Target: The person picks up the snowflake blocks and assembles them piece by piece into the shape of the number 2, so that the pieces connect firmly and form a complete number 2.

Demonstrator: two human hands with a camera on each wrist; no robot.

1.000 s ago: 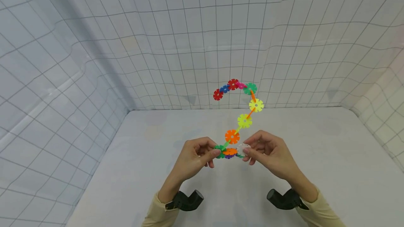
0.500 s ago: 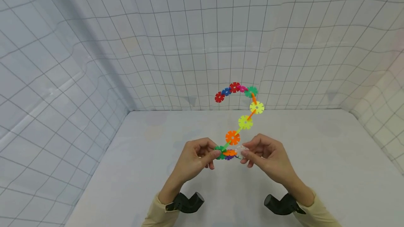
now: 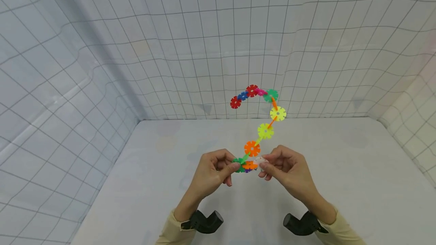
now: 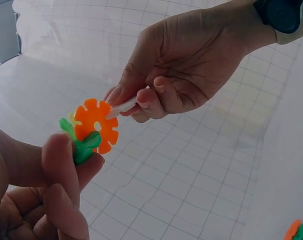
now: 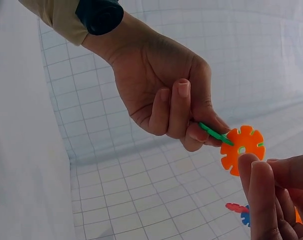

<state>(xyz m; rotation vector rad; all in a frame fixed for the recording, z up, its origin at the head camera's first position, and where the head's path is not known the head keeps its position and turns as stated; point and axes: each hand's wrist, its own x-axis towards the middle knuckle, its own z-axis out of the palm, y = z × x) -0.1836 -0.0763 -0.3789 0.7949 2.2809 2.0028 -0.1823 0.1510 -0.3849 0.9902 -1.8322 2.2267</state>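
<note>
My left hand (image 3: 212, 169) pinches a green notched snap disc (image 4: 84, 150) between thumb and forefinger. An orange snap disc (image 3: 250, 165) is slotted into that green one and stands between both hands. From the other side, my right hand (image 3: 287, 165) pinches a white snap disc (image 4: 122, 107); its edge meets the orange disc's rim in the left wrist view. Fingers hide the white disc in the right wrist view, where the orange disc (image 5: 251, 136) shows face-on. A chain of linked discs curves away from the green one, through another orange disc (image 3: 252, 148) and a yellow disc (image 3: 278, 113).
The chain ends at a red disc (image 3: 235, 102), past a blue disc (image 3: 243, 96). A purple disc (image 3: 247, 171) peeks out below the near orange one. Beneath lies a pale tabletop (image 3: 170, 184), enclosed by grid-patterned white curtains (image 3: 218, 48). Each wrist carries a black camera mount (image 3: 206, 222).
My right hand has moved slightly left, bringing the white disc against the orange one. The white disc has turned, showing less of its face. My left hand keeps its pinch almost in place.
</note>
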